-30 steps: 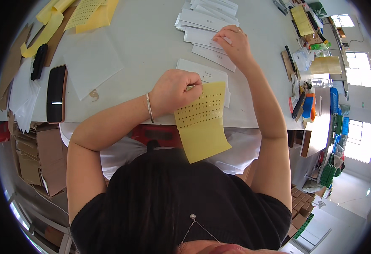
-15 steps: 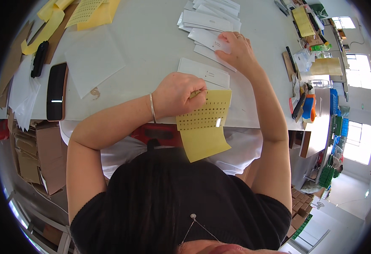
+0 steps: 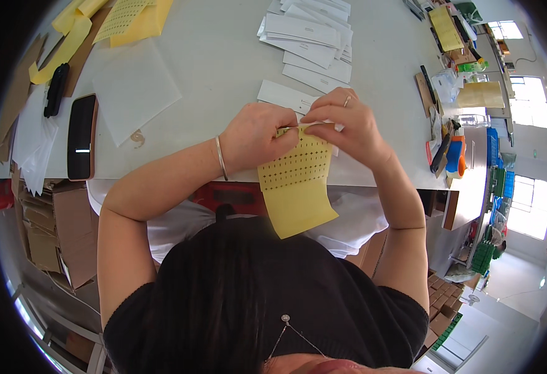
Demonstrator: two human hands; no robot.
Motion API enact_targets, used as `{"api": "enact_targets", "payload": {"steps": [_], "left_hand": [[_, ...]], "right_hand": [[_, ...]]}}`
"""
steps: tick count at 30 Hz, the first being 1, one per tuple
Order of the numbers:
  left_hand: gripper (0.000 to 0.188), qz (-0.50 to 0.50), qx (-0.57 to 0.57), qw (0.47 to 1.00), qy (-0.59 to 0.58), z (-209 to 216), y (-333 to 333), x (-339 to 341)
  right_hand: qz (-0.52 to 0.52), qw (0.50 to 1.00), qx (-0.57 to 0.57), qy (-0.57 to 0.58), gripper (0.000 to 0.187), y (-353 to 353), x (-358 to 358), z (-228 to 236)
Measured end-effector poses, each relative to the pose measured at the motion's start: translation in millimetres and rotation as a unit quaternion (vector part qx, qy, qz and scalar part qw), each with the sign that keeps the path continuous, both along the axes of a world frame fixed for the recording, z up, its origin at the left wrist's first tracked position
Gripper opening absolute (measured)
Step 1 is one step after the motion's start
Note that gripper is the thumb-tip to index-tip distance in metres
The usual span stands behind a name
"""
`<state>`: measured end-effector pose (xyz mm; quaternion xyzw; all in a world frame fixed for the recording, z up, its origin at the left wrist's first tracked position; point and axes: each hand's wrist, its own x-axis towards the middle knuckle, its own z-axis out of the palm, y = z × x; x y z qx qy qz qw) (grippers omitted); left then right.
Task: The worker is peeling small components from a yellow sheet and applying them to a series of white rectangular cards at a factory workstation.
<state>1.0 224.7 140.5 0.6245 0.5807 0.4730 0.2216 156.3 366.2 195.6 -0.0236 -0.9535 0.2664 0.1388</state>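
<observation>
A yellow sheet [image 3: 295, 167] printed with rows of small dark marks, like a sticker sheet, hangs over the table's near edge, its plain lower part bent downward. My left hand [image 3: 258, 137] is closed on its upper left edge. At the top right of the same sheet, my right hand [image 3: 354, 128] pinches with thumb and forefinger; whether a small piece sits between the fingertips is too small to tell. Just beyond both hands lies a flat white packet [image 3: 278, 95], partly covered by the right fingers. Farther off, several similar white packets [image 3: 301, 30] overlap in a pile.
To the left lie a phone [image 3: 82, 137], a black stapler-like tool [image 3: 56, 90], a translucent sheet [image 3: 137, 90] and more yellow sheets [image 3: 139, 22]. A side surface at right holds an orange and blue tape dispenser [image 3: 455, 157] among clutter. Cardboard [image 3: 74, 230] stands below the table at left.
My right hand has left the pile of white packets and come back toward me, to the yellow sheet's top edge. My left hand keeps its hold on the sheet.
</observation>
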Motion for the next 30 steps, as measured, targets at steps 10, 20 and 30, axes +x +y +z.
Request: {"api": "enact_targets", "payload": {"steps": [10,20,30], "left_hand": [[0.017,-0.004,-0.096,0.987,-0.128,4,0,-1],[0.023,-0.016,-0.021,0.998,-0.062,-1,2,1],[0.023,-0.034,-0.033,0.999,-0.015,1,-2,0]], "right_hand": [[0.043,0.962,0.239,0.127,0.012,-7,0,-3],[-0.198,0.978,-0.034,0.047,0.009,111,-83,-35],[-0.193,0.98,0.038,-0.03,0.035,120,-98,-38]]}}
